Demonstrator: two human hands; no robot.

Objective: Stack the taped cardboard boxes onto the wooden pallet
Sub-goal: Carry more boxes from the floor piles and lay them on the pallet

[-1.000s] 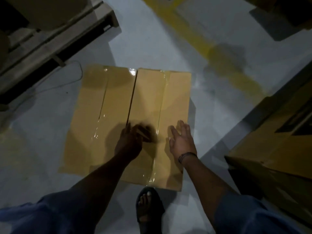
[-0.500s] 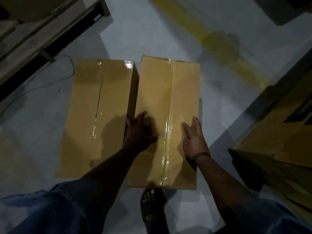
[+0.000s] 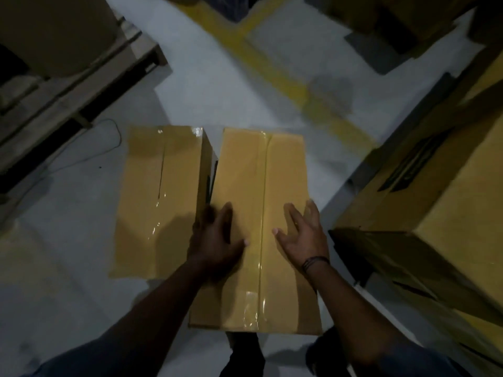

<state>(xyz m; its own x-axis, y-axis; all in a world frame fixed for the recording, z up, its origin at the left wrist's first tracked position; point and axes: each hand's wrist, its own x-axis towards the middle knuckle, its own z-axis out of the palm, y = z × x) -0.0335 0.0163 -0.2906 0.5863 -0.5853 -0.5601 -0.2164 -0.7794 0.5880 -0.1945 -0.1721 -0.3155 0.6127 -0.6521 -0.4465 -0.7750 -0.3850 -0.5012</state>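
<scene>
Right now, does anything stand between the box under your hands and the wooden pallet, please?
Yes: the second taped box lies directly left of it, toward the pallet; a thin cable trails beyond.
</scene>
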